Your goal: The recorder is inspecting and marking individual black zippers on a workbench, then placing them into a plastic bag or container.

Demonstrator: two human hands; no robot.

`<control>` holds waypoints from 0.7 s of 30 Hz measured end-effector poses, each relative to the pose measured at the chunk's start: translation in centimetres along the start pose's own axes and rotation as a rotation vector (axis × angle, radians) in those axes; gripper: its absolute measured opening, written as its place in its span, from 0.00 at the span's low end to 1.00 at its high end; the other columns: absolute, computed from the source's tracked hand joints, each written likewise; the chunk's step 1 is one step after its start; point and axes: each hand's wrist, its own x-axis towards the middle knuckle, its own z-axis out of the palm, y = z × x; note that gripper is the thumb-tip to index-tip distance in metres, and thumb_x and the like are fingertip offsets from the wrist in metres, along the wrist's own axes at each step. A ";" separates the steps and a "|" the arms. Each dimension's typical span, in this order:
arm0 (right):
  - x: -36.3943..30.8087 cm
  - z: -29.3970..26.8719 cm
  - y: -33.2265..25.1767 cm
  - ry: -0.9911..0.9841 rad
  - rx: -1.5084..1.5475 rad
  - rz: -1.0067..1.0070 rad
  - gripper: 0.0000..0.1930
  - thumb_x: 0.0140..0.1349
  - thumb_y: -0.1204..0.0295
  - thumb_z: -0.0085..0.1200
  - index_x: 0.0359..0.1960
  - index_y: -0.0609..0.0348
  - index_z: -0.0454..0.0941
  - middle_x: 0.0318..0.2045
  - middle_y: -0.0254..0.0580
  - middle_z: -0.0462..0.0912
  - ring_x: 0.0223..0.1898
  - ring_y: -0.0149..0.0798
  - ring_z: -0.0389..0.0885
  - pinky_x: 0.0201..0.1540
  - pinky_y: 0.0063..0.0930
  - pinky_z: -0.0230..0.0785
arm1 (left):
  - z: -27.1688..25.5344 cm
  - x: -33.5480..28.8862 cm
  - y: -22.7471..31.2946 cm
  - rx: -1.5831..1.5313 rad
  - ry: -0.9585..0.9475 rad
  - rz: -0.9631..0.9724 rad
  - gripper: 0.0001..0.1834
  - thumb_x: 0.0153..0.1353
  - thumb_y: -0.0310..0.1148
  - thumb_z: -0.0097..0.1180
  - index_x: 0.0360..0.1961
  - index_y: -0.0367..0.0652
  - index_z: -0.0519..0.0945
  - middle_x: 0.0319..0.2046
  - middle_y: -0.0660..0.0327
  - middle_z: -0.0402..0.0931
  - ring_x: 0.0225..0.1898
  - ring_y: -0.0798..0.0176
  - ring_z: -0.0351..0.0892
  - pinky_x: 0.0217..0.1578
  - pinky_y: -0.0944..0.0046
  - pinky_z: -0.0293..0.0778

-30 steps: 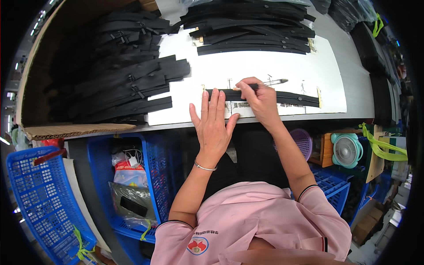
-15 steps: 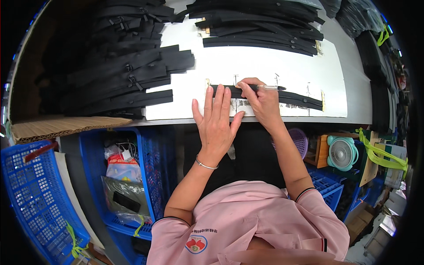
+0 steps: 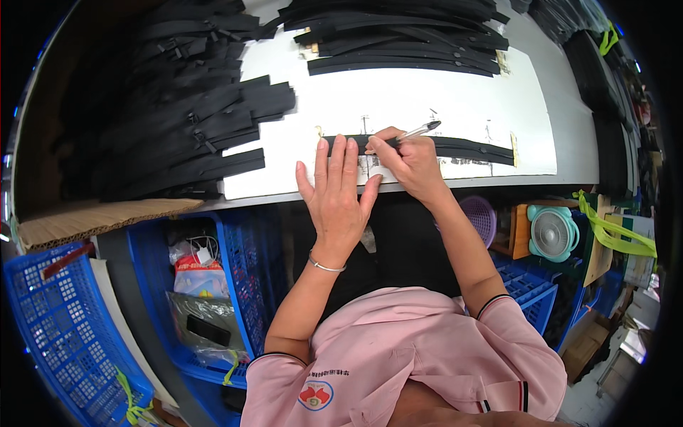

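A long black fabric strip lies flat across a white board, a small round stud near its right end. My left hand rests with fingers stretched out, fingertips pressing the strip's left part. Just right of it, my right hand pinches a pen with a clear barrel and dark end. The pen's upper end leans to the right; its tip is hidden by my fingers at the strip. Dark drawn lines and smudges mark the board around the strip.
Black strips with zipper pulls are piled at the left, and more strips are stacked at the back. A cardboard flap borders the table's left front. Below are blue crates and a turquoise fan.
The pen has turned in my right hand, its upper end rising away from the strip. My left hand stays flat on the strip. The whole view has shifted slightly.
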 end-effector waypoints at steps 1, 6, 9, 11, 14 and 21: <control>0.0 0.0 0.2 0.020 -0.015 -0.050 0.13 0.66 0.73 0.60 0.27 0.72 0.82 0.30 0.43 0.89 0.23 0.34 0.84 0.25 0.26 0.71 | 0.0 0.0 0.0 0.009 0.000 -0.008 0.36 0.62 0.47 0.66 0.68 0.42 0.75 0.70 0.57 0.70 0.75 0.51 0.60 0.73 0.36 0.43; -0.3 -0.8 -0.7 0.023 0.084 -0.070 0.11 0.67 0.74 0.59 0.28 0.71 0.82 0.28 0.41 0.88 0.22 0.32 0.82 0.26 0.25 0.70 | -0.2 -0.1 0.0 0.025 -0.014 -0.016 0.36 0.62 0.47 0.66 0.68 0.41 0.74 0.69 0.57 0.70 0.75 0.51 0.61 0.73 0.37 0.42; -1.6 -3.2 -0.9 0.217 0.139 0.017 0.10 0.70 0.75 0.56 0.33 0.67 0.85 0.26 0.36 0.87 0.25 0.22 0.79 0.28 0.22 0.70 | -0.2 -0.1 0.1 0.019 -0.020 -0.010 0.36 0.64 0.45 0.66 0.69 0.42 0.73 0.70 0.58 0.70 0.75 0.51 0.60 0.73 0.39 0.41; -2.2 -5.1 -0.6 0.332 0.079 0.058 0.10 0.71 0.74 0.55 0.34 0.66 0.85 0.26 0.38 0.87 0.23 0.22 0.77 0.27 0.20 0.68 | -0.3 -0.1 -0.1 0.013 -0.017 -0.018 0.35 0.64 0.44 0.66 0.70 0.44 0.72 0.70 0.59 0.69 0.75 0.52 0.60 0.74 0.40 0.41; -2.3 -7.6 1.0 0.379 -0.036 0.088 0.10 0.71 0.74 0.56 0.33 0.67 0.85 0.26 0.39 0.87 0.22 0.22 0.76 0.26 0.20 0.66 | -0.3 -0.1 0.1 0.043 -0.017 0.006 0.35 0.64 0.47 0.65 0.68 0.41 0.73 0.69 0.57 0.70 0.75 0.50 0.60 0.73 0.39 0.42; -2.0 -7.7 1.9 0.355 -0.153 0.041 0.12 0.70 0.72 0.58 0.30 0.69 0.83 0.26 0.36 0.86 0.21 0.25 0.76 0.25 0.23 0.65 | -0.2 -0.1 -0.1 0.053 -0.032 0.005 0.36 0.65 0.47 0.65 0.69 0.40 0.73 0.70 0.57 0.70 0.75 0.51 0.59 0.74 0.39 0.41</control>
